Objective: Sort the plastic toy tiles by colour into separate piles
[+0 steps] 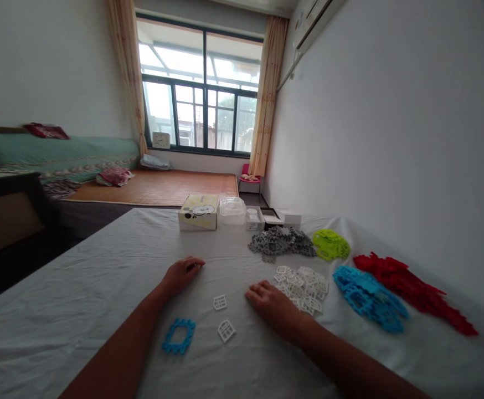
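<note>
My left hand (180,275) rests on the white cloth with its fingers curled in and the thumb near the fingertips; nothing shows in it. My right hand (272,302) lies palm down, fingers stretched out on the cloth, just left of a pile of white lattice window pieces (306,285). Between my arms lie two loose white window pieces, one farther off (220,302) and an arched one (226,331) closer to me. A blue square frame with toothed edges (179,336) lies flat beside my left forearm.
Along the right are piles of grey toothed pieces (281,243), lime green pieces (331,245), blue pieces (369,296) and red pieces (412,285). At the table's far edge stand a yellow-and-white box (198,213), a clear plastic container (232,210) and small boxes (255,219).
</note>
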Motion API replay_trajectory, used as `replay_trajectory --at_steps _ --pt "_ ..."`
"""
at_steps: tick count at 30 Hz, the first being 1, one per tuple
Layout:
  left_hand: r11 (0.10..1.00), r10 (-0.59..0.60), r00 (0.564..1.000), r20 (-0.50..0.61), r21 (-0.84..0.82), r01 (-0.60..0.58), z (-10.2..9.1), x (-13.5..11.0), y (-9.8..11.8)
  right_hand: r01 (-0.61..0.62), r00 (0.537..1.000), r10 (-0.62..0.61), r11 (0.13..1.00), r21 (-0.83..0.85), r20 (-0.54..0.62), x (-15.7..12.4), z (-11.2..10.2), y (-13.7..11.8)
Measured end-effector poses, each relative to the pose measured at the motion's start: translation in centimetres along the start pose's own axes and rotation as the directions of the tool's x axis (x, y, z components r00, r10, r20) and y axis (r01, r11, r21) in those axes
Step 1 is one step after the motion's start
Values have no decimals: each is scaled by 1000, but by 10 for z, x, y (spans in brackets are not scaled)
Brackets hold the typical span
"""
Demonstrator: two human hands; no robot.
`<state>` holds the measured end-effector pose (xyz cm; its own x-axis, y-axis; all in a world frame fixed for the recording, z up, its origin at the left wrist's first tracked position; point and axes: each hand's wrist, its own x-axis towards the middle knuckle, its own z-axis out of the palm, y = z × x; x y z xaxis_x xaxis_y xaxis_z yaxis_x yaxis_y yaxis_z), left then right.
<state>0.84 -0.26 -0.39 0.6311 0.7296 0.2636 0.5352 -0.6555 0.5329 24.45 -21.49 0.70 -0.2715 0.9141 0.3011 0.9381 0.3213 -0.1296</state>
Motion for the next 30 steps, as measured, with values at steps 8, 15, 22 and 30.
replay_trajectory --at_steps 8,15,22,30 --pt "1000 -15 1000 -8 -20 15 2 1 0 -236 972 233 961 -145 -39 -16 -26 39" --pt "998 -13 1000 -21 54 14 5 2 3 -314 947 295 930 -191 -123 -19 -53 63" --pt "999 24 999 -30 29 -23 3 -1 1 154 979 -178 964 217 97 10 -17 -41" --pt "1000 4 1000 -17 1 -4 2 0 1 231 968 -228 973 -17 103 8 4 -47"
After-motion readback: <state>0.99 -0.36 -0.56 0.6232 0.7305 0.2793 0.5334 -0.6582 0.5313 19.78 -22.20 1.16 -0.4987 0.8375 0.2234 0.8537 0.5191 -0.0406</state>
